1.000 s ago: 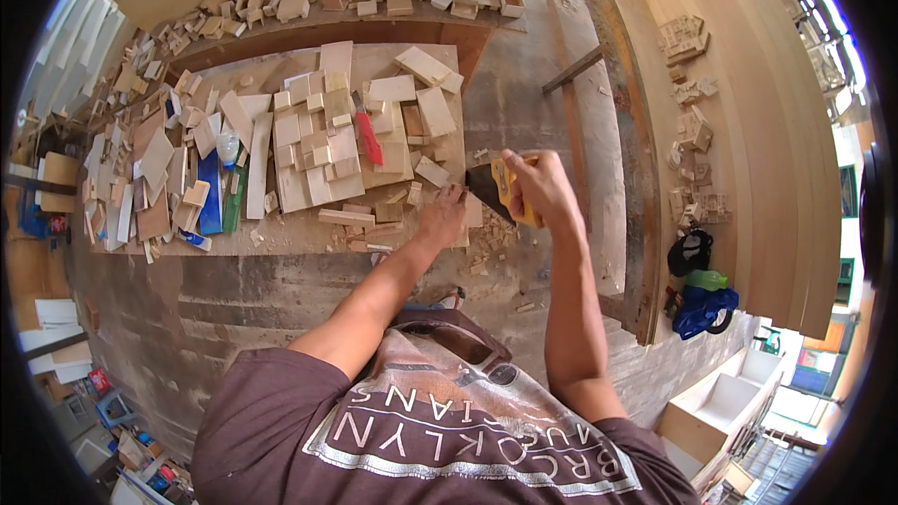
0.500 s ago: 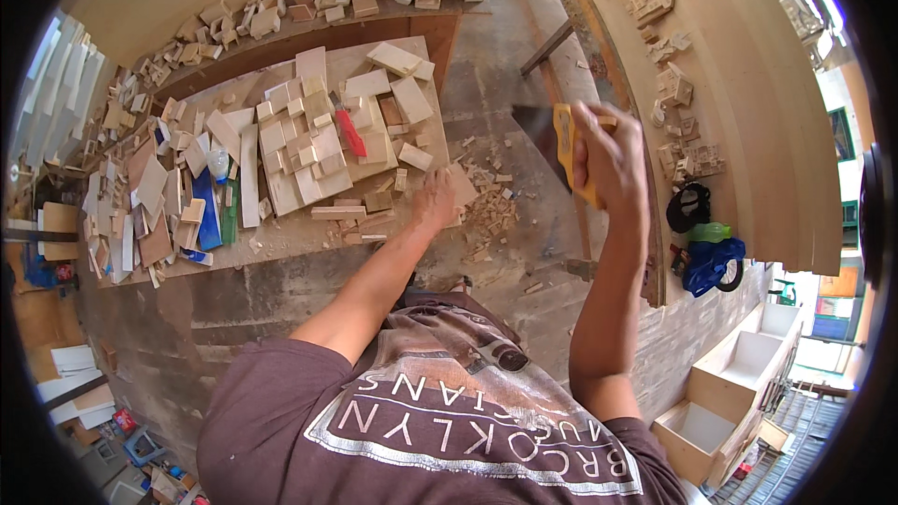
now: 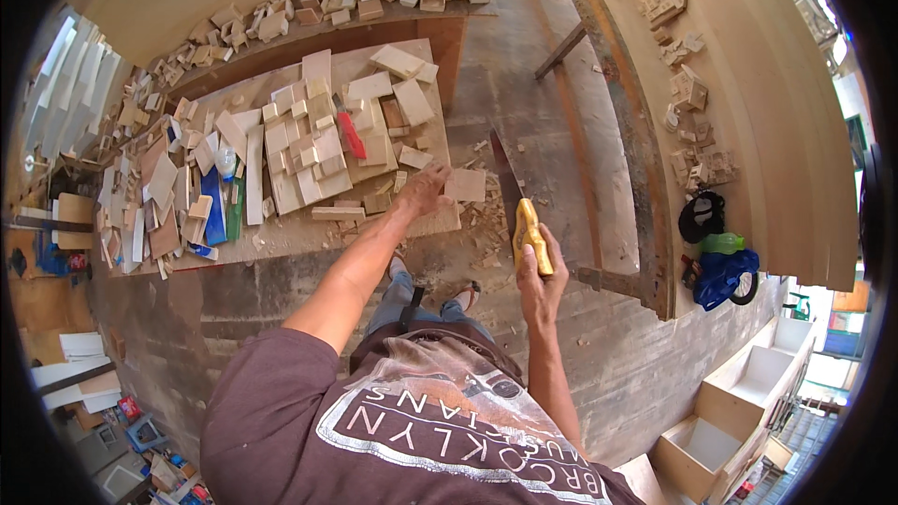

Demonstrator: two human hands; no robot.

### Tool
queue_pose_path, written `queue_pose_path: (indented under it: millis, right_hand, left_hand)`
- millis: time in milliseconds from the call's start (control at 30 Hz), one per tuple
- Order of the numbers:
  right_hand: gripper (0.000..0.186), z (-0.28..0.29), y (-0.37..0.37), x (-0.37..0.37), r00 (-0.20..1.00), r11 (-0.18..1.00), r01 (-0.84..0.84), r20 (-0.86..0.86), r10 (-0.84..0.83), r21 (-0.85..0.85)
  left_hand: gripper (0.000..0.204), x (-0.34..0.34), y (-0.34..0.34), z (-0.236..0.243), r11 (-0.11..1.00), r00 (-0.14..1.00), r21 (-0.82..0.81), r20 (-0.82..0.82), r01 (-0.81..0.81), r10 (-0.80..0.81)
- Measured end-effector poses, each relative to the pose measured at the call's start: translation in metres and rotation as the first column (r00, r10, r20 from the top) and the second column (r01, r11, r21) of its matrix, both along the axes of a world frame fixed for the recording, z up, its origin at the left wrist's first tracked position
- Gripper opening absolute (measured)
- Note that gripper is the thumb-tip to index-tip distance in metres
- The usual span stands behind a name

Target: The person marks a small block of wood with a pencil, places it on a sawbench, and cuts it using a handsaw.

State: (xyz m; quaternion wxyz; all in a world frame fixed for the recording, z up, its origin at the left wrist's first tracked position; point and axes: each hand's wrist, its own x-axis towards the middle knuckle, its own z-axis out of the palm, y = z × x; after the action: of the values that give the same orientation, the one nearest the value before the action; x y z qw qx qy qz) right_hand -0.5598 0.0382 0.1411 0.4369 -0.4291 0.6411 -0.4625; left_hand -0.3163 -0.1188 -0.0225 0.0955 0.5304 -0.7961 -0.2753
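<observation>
My right hand is closed round the yellow handle of a handsaw. The saw's dark blade points up and away, just right of the table's edge. With my left hand I grip a thin, flat piece of wood, which juts past the table's right edge. A gap separates the blade from this piece. Cut wooden blocks lie beside my left hand. Farther off, a red-handled tool rests among pale blocks on a board.
The low worktable carries heaped offcuts and blue strips at its left. Wood scraps litter the floor beside its right edge. A long bench runs along the right, with a blue bag. Open wooden boxes stand at lower right.
My right hand has brought the saw down and toward me, and its blade now points up and away. My left hand has shifted slightly left, showing more of the wood piece.
</observation>
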Motion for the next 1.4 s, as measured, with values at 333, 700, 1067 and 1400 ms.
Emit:
queue_pose_path:
  millis: [333,700,1067,1400]
  right_hand:
    - [0.042,-0.083,0.035,0.049,0.982,0.979,-0.086,-0.184,0.051,-0.186]
    - [0.041,-0.109,0.068,0.078,0.951,0.972,-0.011,-0.302,-0.063,-0.235]
    - [0.042,-0.131,0.088,0.073,0.919,0.947,-0.062,-0.388,-0.069,-0.316]
    - [0.04,-0.126,0.088,0.057,0.949,0.956,-0.057,-0.313,-0.037,-0.287]
  left_hand:
    - [0.071,-0.002,0.019,-0.033,0.981,0.993,-0.191,-0.118,-0.031,0.009]
    - [0.064,0.005,0.025,-0.027,0.975,0.99,-0.224,-0.134,0.009,-0.04]
    - [0.055,-0.002,0.032,-0.017,0.971,0.999,-0.238,0.033,0.012,-0.005]
    - [0.052,-0.006,0.034,-0.016,0.975,0.997,-0.22,0.075,0.018,-0.001]
